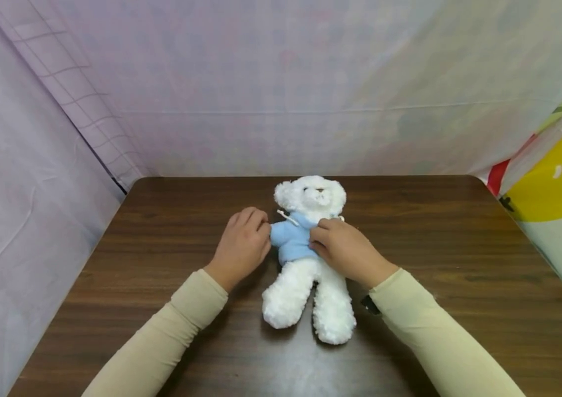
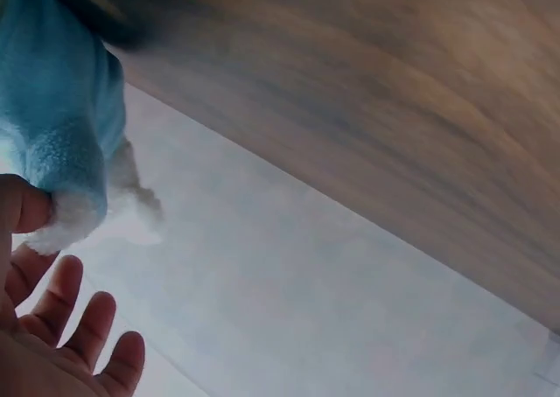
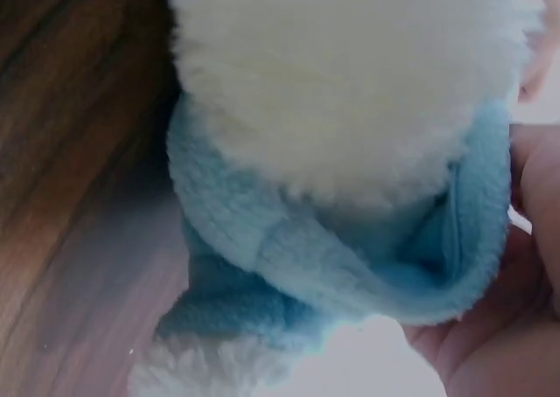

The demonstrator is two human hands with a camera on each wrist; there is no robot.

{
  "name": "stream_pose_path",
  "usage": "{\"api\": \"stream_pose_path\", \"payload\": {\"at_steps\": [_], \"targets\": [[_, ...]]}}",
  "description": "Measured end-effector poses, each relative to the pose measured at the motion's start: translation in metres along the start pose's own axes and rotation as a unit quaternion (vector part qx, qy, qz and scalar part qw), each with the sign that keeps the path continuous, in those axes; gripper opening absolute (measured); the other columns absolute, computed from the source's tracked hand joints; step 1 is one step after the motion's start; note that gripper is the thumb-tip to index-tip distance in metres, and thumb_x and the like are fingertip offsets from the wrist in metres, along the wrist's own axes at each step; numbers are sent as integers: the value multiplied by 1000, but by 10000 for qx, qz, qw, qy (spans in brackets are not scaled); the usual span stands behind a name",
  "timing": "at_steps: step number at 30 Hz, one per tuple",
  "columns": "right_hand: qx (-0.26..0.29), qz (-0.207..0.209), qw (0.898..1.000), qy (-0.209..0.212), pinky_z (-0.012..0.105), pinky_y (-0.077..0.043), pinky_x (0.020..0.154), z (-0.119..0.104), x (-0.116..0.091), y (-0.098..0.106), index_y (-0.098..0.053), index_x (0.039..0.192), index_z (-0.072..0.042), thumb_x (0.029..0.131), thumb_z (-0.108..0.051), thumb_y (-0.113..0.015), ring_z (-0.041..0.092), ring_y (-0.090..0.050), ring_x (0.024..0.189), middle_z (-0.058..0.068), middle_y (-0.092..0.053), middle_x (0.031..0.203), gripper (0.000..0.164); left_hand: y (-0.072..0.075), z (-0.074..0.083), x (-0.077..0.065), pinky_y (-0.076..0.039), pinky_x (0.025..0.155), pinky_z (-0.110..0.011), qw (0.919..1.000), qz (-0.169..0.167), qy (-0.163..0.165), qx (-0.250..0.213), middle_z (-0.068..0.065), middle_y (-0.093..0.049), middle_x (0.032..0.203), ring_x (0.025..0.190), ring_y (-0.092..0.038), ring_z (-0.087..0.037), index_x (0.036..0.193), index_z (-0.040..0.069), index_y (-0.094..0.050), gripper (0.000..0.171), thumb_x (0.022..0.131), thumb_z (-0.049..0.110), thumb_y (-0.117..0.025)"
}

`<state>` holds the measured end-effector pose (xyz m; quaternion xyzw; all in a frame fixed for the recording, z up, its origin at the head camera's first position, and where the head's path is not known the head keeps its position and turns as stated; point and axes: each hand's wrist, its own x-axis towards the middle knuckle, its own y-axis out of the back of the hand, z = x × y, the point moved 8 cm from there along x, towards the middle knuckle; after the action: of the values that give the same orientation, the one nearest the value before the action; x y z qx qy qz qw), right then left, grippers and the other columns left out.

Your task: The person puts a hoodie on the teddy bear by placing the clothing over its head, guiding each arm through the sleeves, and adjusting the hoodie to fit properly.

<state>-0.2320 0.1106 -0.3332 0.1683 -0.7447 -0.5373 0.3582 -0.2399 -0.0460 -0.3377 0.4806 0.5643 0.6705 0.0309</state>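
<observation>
A white plush teddy bear (image 1: 333,317) in a light blue hooded top (image 1: 293,242) lies face up on the brown table, head toward the far edge. My left hand (image 1: 242,242) is at the bear's arm on the left. In the left wrist view, its thumb and index finger pinch the white paw (image 2: 70,225) at the sleeve end, other fingers spread loosely. My right hand (image 1: 350,248) grips the top at the bear's right side. The right wrist view shows its fingers (image 3: 538,178) against the blue cloth (image 3: 306,257); some fingertips are hidden.
The wooden table (image 1: 162,220) has a pale curtain (image 1: 286,82) behind it and white cloth (image 1: 28,193) at the left. A patterned cloth with a yellow shape (image 1: 558,176) hangs at the right. A white drawstring (image 1: 287,217) lies on the top.
</observation>
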Motion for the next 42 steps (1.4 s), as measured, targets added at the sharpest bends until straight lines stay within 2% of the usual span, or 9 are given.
{"api": "stream_pose_path", "payload": {"at_steps": [11,17,22,28,32,37,39,41,42], "targets": [[589,-632,9962,-130,30,-39,62,14,-15,14,-49,79,-15,95,-6,-67,11,-40,65,-5,-44,74,26,-3,-25,-10,-46,89,-56,9977,-190,653,-58,-15,-56,115,111,-52,-38,90,4,-67,4,87,3,-70],[702,-313,9966,293,29,-45,64,4,-18,15,-65,90,-13,93,-10,-71,7,-48,71,-5,-54,85,7,-2,-24,-11,-48,86,-52,9940,-391,819,-607,-16,-57,113,109,-53,-37,93,5,-68,5,91,9,-72],[1144,156,9920,510,28,-47,68,4,-23,23,-73,106,-11,94,-7,-69,7,-52,81,-4,-59,99,13,-4,-16,-11,-49,86,-43,9822,-850,535,-1585,-15,-57,115,108,-54,-32,93,6,-67,8,94,14,-66],[828,1069,9876,-797,31,-46,63,38,-38,41,-69,101,-8,94,-4,-67,11,-52,76,0,-59,99,8,2,-15,-5,-48,88,-40,9773,-735,466,-1933,-12,-57,117,111,-52,-29,91,8,-65,9,90,15,-70],[793,701,9873,-1188,34,-48,65,48,-46,35,-67,96,-9,93,-11,-70,13,-56,78,-1,-60,96,4,3,-2,6,-48,86,-37,9720,-740,230,-2216,-8,-58,113,104,-53,-24,102,8,-67,19,92,23,-73],[810,188,9958,-375,37,-49,75,34,-44,20,-67,101,-9,87,-19,-79,17,-56,88,1,-60,100,20,-10,20,19,-47,79,-33,9742,-1243,-139,-1877,-3,-61,110,93,-54,-18,116,12,-69,28,95,31,-69],[834,45,9964,-122,40,-49,81,30,-43,15,-68,106,-9,86,-20,-79,19,-55,96,2,-61,105,25,-13,22,20,-45,75,-31,9754,-1338,-202,-1742,-2,-60,106,88,-52,-17,110,14,-71,19,96,27,-69],[1031,-82,9944,-216,41,-49,85,31,-44,13,-68,112,-10,89,-19,-76,19,-56,103,1,-62,110,25,-14,20,17,-43,73,-30,9721,-1464,-211,-1822,-2,-57,104,86,-49,-17,94,15,-69,4,95,19,-67],[1141,-83,9930,-310,41,-49,85,33,-43,13,-67,113,-10,92,-17,-73,19,-57,102,1,-63,111,23,-14,18,14,-42,72,-30,9695,-1506,-203,-1925,-2,-55,103,86,-48,-17,85,16,-66,8,94,15,-66]]}}
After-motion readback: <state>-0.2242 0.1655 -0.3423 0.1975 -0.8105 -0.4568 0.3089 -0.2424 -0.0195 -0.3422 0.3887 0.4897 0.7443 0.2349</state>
